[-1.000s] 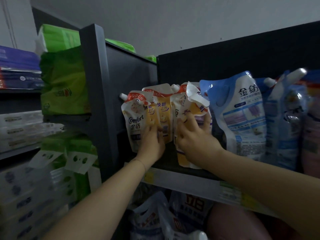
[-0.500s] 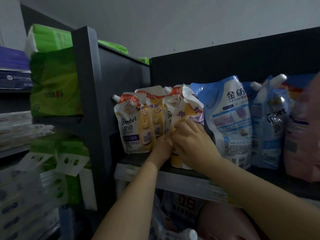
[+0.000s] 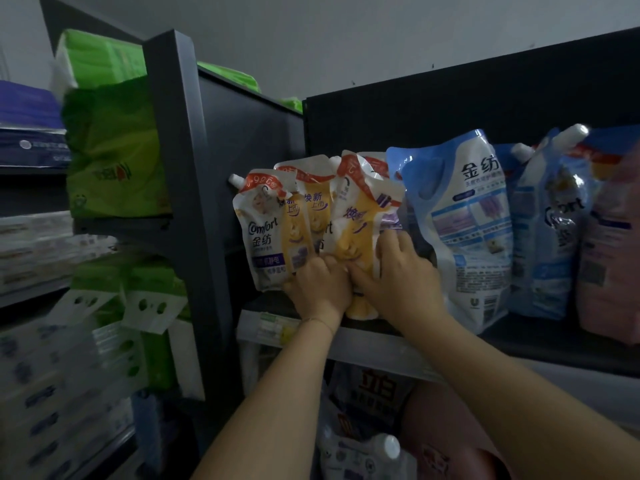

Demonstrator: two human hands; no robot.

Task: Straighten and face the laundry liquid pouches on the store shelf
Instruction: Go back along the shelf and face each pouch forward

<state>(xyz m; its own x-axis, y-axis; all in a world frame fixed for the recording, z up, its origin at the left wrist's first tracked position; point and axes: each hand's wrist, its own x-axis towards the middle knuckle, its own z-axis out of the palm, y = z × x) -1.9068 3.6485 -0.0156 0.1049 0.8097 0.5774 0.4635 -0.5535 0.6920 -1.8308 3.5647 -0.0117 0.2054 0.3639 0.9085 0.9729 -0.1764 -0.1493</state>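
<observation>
The grip of the right hand (image 3: 403,278) is closed on the yellow-and-white soft plastic pouch (image 3: 356,223) at the front of the cluster. Its fingers (image 3: 389,242) curl over the pouch's right edge, low down, and the palm covers the lower corner. The left hand (image 3: 317,289) lies just beside it, knuckles touching, pushed against the base of the same cluster. Its fingertips are hidden, so I cannot tell whether that grip pinches film or only presses.

The pouch looks limp and liquid-filled. It is likely heavy at the bottom, slack and crumpled at the top, and slippery on its glossy film. Holding it low on both side seams should steer it best, since a pull at the top would probably only fold it.

It stands on the front edge of the dark grey metal shelf (image 3: 381,344), above both hands, and leans right with its face twisted. To its left the leftmost pouch (image 3: 265,233) of the same kind faces forward, its white spout towards the grey steel upright (image 3: 180,168). To its right, touching or nearly so, stands a larger blue-and-white plastic pouch (image 3: 464,230). Behind them all runs the black back panel (image 3: 450,109).
</observation>
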